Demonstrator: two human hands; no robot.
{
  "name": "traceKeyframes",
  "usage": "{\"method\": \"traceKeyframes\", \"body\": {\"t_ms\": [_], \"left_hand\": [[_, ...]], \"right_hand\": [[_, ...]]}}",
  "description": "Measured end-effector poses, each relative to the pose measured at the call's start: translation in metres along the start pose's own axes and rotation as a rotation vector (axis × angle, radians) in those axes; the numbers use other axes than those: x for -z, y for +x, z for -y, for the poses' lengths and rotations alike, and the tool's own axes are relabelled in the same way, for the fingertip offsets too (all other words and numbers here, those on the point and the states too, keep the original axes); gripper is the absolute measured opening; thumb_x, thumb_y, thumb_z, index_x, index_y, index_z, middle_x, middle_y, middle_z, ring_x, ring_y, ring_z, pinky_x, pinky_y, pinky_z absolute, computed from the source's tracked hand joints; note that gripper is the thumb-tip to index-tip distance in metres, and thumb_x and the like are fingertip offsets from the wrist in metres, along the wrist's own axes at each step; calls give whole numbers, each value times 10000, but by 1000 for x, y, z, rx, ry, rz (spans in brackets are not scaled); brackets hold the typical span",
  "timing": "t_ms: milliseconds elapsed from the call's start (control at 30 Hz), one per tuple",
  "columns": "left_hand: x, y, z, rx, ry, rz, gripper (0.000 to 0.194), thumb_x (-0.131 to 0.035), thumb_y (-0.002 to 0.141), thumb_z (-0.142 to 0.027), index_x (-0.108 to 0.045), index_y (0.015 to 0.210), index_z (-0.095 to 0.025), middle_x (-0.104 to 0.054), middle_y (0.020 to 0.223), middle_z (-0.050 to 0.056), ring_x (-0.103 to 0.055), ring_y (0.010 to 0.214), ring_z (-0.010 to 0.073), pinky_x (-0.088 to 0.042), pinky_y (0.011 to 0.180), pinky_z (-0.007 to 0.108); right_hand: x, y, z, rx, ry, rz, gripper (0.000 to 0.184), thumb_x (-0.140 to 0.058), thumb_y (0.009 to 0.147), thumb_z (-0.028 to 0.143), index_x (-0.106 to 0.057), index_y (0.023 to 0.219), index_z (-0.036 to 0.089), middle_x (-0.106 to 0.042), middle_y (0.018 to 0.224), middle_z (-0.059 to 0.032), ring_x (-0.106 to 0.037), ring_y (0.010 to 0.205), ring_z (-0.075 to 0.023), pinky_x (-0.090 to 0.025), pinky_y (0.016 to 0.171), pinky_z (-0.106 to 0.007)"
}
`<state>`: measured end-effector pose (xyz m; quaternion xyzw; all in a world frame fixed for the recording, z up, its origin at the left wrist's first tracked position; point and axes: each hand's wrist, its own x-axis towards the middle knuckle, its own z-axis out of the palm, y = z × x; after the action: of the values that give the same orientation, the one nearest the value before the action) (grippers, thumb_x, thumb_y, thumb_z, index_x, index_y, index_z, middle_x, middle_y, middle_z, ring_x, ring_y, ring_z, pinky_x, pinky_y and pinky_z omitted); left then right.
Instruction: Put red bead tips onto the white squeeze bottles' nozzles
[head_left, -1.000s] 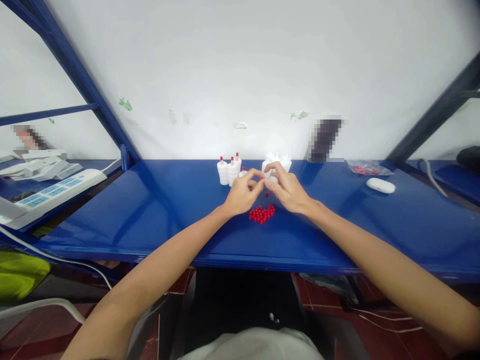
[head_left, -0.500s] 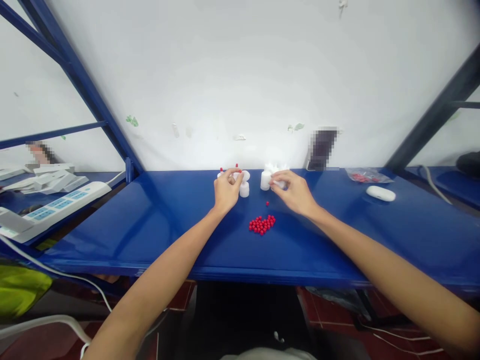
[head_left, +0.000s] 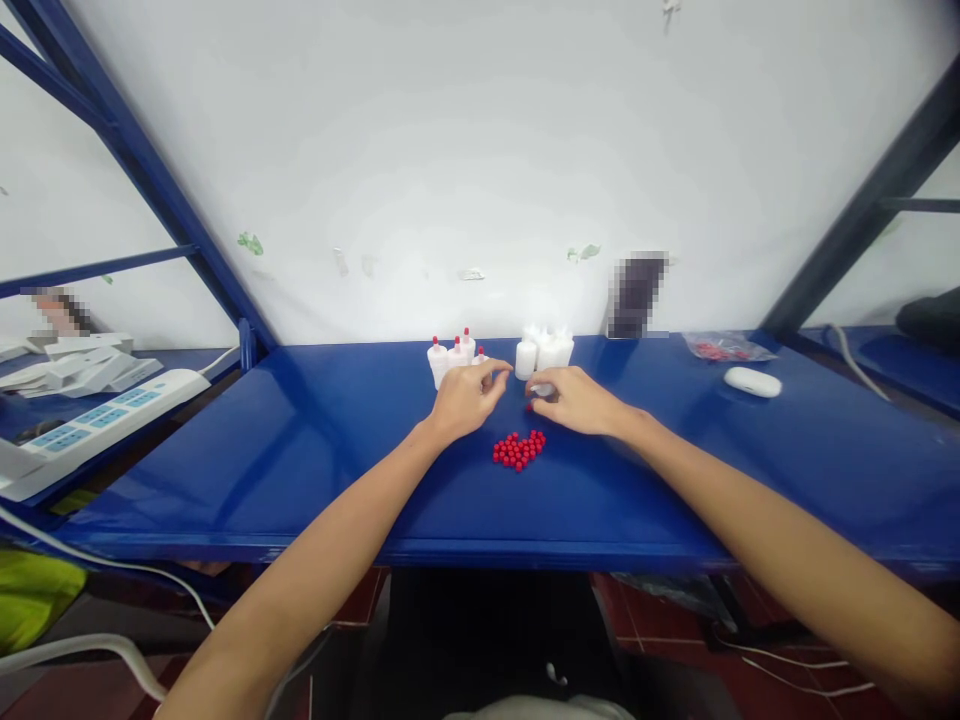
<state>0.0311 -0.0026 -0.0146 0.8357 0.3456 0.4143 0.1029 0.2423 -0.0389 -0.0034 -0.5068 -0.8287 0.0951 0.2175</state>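
My left hand (head_left: 469, 400) stretches its thumb and fingers toward the front white bottle (head_left: 526, 360), a small gap away from it. I see nothing between these fingers. Just behind this hand is a group of white bottles (head_left: 437, 366) with red tips, partly hidden by it. My right hand (head_left: 577, 402) is curled low over the table, thumb and forefinger closed on a small red cap (head_left: 529, 407). Something white shows between its fingers; I cannot tell what. A pile of small red caps (head_left: 518, 450) lies in front of both hands.
More white bottles (head_left: 555, 350) stand near the wall. On the blue table (head_left: 315, 430), a clear bag of red pieces (head_left: 724, 348) and a white oval case (head_left: 753, 382) lie at the right. A power strip (head_left: 112, 425) and white boxes (head_left: 101, 362) are at the left.
My left hand has let go of a white bottle, now standing red-tipped behind it, and moved right. My right hand has come down and left onto the lone red cap.
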Motion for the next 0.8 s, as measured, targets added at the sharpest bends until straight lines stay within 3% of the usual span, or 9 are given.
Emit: {"method": "traceKeyframes", "body": {"t_ms": [133, 233, 300, 400, 533, 633, 733, 800], "left_hand": [[-4, -3, 1, -34, 47, 192, 234, -527, 917, -268, -722, 1013, -182, -561, 591, -28, -506, 553, 104, -359, 581, 229], [-4, -5, 1, -77, 36, 300, 232, -552, 903, -241, -705, 1067, -186, -585, 632, -27, -510, 575, 105, -365, 591, 231], [-3, -6, 0, -140, 1, 309, 276, -582, 893, -230, -678, 1150, -193, -630, 739, -9, -525, 622, 106, -393, 617, 230], [-2, -5, -1, -229, -23, 226, 294, -569, 934, -257, -662, 1208, -201, -652, 881, 28, -546, 699, 112, -432, 669, 241], [-3, -4, 1, -305, -40, 98, 288, -553, 963, -310, -676, 1197, -196, -655, 941, 59, -588, 782, 132, -474, 725, 267], [-6, -3, 0, -354, -97, -11, 242, -582, 949, -315, -706, 1110, -185, -658, 898, 56, -595, 765, 130, -495, 719, 272], [-8, -3, -5, -292, -190, -135, 175, -658, 898, -318, -717, 961, -166, -652, 808, 32, -570, 683, 107, -474, 631, 239], [-9, -3, -8, -230, -236, -179, 166, -713, 852, -323, -704, 886, -161, -655, 781, 20, -559, 649, 95, -450, 579, 222]], "right_hand": [[-1, 0, -4, 50, -31, 91, 160, -558, 848, 300, -658, 919, 198, -679, 855, -50, -589, 738, -180, -403, 693, -279], [-2, 1, -5, 73, 57, 63, 183, -519, 887, 329, -634, 930, 194, -654, 841, -35, -557, 733, -169, -384, 688, -280], [-3, 2, -2, 50, 219, 13, 211, -517, 891, 367, -620, 891, 182, -617, 790, -15, -521, 700, -152, -378, 666, -277], [-4, 3, 2, -39, 580, 2, 241, -570, 859, 406, -602, 837, 169, -549, 706, 15, -458, 605, -115, -357, 589, -263], [-6, 4, 6, -138, 972, 58, 243, -674, 802, 392, -607, 856, 164, -538, 690, 29, -353, 467, -57, -240, 459, -248], [-8, 5, 7, -174, 1166, 90, 237, -702, 793, 382, -604, 829, 169, -528, 665, 32, -344, 447, -49, -266, 455, -246], [-10, 7, 5, -167, 1194, 65, 292, -605, 857, 464, -631, 883, 174, -561, 694, 1, -433, 497, -88, -348, 497, -265], [-10, 7, 2, -134, 1041, 22, 360, -506, 901, 505, -647, 916, 174, -578, 717, -13, -472, 529, -114, -363, 513, -276]]}}
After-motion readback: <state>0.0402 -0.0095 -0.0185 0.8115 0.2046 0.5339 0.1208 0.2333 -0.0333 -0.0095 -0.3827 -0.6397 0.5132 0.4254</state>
